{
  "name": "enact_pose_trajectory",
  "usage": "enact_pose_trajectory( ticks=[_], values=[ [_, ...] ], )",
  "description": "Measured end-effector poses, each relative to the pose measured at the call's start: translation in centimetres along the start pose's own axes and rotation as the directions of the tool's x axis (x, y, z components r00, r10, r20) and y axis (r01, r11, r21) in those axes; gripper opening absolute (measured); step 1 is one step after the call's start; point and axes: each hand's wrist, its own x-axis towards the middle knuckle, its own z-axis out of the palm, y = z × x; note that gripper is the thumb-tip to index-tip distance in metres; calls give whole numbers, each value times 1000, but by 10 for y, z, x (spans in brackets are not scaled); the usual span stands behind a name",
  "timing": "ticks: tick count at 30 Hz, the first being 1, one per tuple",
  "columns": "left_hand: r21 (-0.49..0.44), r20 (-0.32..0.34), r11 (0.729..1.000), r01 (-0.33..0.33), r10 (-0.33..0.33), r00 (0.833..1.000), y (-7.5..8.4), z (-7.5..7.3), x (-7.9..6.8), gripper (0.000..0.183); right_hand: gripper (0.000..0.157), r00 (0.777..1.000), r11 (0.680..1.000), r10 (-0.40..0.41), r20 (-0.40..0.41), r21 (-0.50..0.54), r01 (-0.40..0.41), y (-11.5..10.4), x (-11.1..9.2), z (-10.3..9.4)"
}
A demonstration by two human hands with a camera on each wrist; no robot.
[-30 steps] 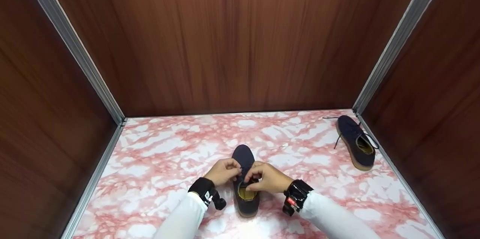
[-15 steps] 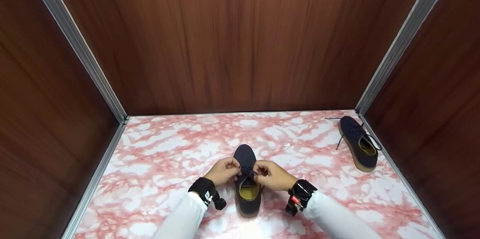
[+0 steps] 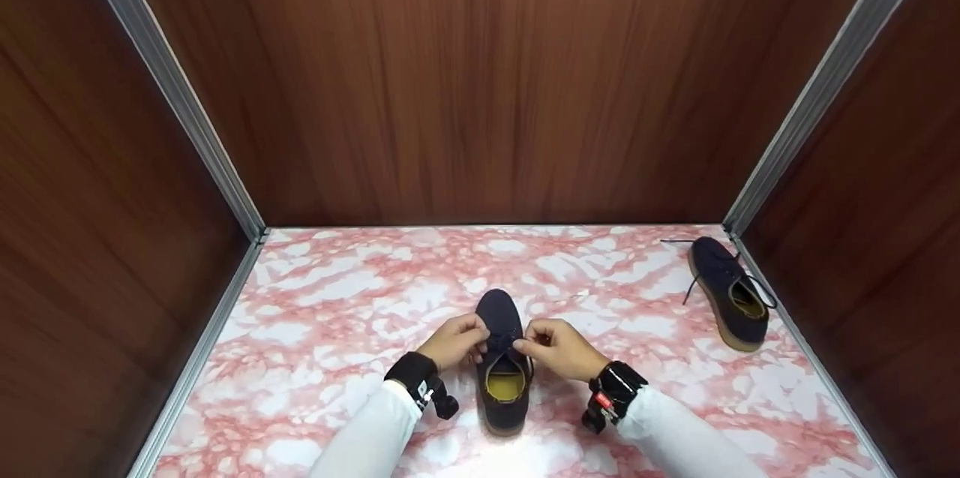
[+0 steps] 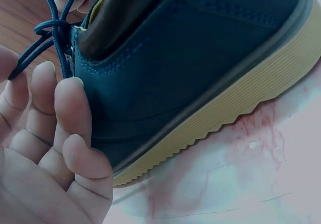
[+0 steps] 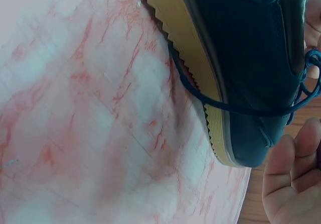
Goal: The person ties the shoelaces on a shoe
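A dark navy lace-up shoe point(image 3: 498, 309) with a tan ridged sole stands on the floor, toe pointing away. From its left side my left hand point(image 3: 454, 341) pinches a loop of the shoelace point(image 4: 61, 23) between thumb and forefinger; its other fingers are loosely bent near the shoe's side. On the opposite side my right hand point(image 3: 562, 349) pinches the lace, its fingertips partly visible at the top of the left wrist view. Between the hands the lace is crossed in a knot over the tongue. One lace end hangs down the shoe's right side in the right wrist view.
A matching shoe point(image 3: 724, 290) with loose laces sits at the right, close to the right wall point(image 3: 862, 268). Brown wood-look panels rise at the back and both sides. The floor point(image 3: 337, 388) is red-and-white marbled.
My right hand has moved from over the shoe's opening to its right side, away from my left hand, exposing the lace knot. My left hand keeps its hold. The head view has shifted slightly.
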Motion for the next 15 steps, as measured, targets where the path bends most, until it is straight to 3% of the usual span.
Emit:
enact_pose_trajectory(
  ticks=[8, 15],
  values=[
    [130, 19, 991, -26, 24, 1000, 1, 0, 1, 20, 29, 999, 999, -9, -32, -46, 8, 2, -4, -6],
    [144, -3, 989, -37, 38, 999, 6, -7, -4, 22, 32, 996, 982, -85, -36, -174, 78, 3, 3, -10]
  ],
)
